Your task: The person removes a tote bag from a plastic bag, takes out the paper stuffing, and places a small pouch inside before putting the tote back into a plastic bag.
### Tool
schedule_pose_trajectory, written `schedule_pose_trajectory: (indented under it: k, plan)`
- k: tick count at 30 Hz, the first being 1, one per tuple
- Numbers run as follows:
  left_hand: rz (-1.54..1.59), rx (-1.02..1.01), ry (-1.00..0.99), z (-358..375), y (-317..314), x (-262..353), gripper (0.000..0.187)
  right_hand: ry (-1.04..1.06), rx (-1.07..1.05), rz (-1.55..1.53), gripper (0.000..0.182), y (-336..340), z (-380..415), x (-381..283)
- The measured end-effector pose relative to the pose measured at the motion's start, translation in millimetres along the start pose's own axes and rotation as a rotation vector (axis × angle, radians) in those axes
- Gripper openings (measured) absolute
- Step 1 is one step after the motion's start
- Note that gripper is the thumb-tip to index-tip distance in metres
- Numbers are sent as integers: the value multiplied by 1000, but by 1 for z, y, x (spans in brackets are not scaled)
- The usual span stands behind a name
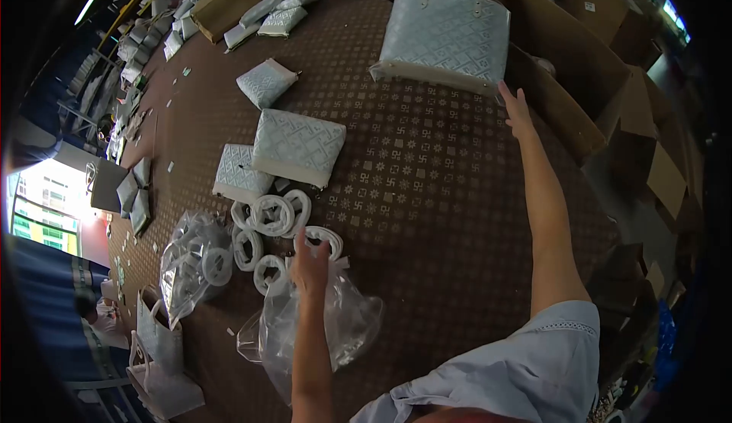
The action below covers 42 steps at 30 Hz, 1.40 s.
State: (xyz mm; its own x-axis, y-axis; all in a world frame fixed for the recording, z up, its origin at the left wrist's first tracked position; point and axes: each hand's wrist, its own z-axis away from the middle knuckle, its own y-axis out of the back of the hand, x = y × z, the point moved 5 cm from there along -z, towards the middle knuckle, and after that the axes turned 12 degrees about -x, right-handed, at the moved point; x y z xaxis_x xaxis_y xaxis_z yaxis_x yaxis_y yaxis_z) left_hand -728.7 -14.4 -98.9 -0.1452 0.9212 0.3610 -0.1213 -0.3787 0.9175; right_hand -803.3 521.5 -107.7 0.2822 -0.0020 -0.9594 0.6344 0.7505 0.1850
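My right hand reaches far out, fingers apart, with its fingertips right at the lower corner of a large pale blue patterned bag in clear plastic wrap. My left hand has its index finger and thumb spread over a white coiled ring, overlapping it in this view. Several more white rings, such as this coil, lie clustered just beyond. Under my left forearm spreads a clear plastic bag. A medium pale blue pouch rests partly over a smaller pouch.
Another small pouch lies farther off on the brown patterned table. At left sit a clear bag of white rings and white handbags. Open cardboard boxes line the right side. Wrapped pouches pile up at the back.
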Motion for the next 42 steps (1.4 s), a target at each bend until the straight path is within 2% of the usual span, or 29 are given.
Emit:
schedule_pose_trajectory:
  k: [1, 2, 3, 5, 6, 8, 12, 14, 15, 17, 21, 23, 25, 27, 28, 29, 31, 32, 34, 36, 37, 38, 40, 42]
  plan:
    - [7, -108, -35, 9, -15, -1, 59, -67, -137, 139, 66, -9, -14, 2]
    - [3, -89, -113, 24, -37, -6, 54, -132, -277, 276, 58, -20, -24, 8]
    - [0, -66, -190, 37, -57, -12, 49, -130, -283, 267, 58, -27, -32, 16]
    - [113, 127, -351, 50, -60, -14, 31, 105, -326, 1247, 42, -52, -45, 26]
    - [123, 132, -351, 47, -62, -16, 31, 113, -321, 1254, 42, -59, -47, 34]
    - [124, 145, -342, 49, -66, -19, 19, 191, -14, 923, 35, -53, -42, 36]
    - [219, 131, -328, 52, -52, -12, 15, 73, -3, 1011, 39, -28, 0, -13]
    - [87, -23, -244, 49, -56, -11, 16, 76, 51, 987, 37, -15, 1, -22]
    - [94, -10, -246, 42, -54, -10, 16, 83, 71, 980, 36, -10, -2, -26]
    - [-63, -169, -172, 18, -56, -10, 19, 59, 29, 1099, 34, -16, -15, -16]
    - [-28, -13, -183, -12, -43, 4, 12, 112, 41, 1084, 32, -20, -34, -7]
    - [22, 62, -177, -9, -45, 0, 13, 286, -71, 1111, 29, -24, -28, -5]
    - [61, 110, -162, 2, -49, -16, 14, 672, -227, 1049, 21, -42, 23, -13]
    - [110, 164, -142, 9, -52, -26, 14, 730, -440, 1095, 14, -63, 99, -14]
    - [115, 160, -143, 11, -51, -31, 14, 820, -633, 1089, 15, -69, 144, -11]
    - [114, 158, -148, 15, -51, -35, 15, 810, -772, 965, 15, -68, 183, 0]
    - [111, 157, -133, 21, -56, -45, 15, 715, -1127, 911, 19, -58, 261, -6]
    - [107, 149, -116, 26, -56, -52, 15, 717, -1126, 896, 19, -45, 278, -19]
    - [93, 111, -94, 40, -53, -59, 16, 306, -825, 814, 25, -6, 281, -29]
    - [98, 73, -80, 55, -50, -58, 16, 584, -88, 648, 36, 43, 267, -45]
    - [111, 15, -37, 63, -48, -59, 20, 587, -80, 648, 36, 56, 252, -9]
    - [128, -40, 6, 71, -49, -59, 24, 497, 54, 653, 42, 74, 227, 44]
    - [158, -58, -13, 86, -56, -61, 25, 424, 185, 649, 49, 90, 220, 60]
    - [163, -92, -18, 106, -52, -68, 26, -242, -342, 75, 57, 77, 238, 80]
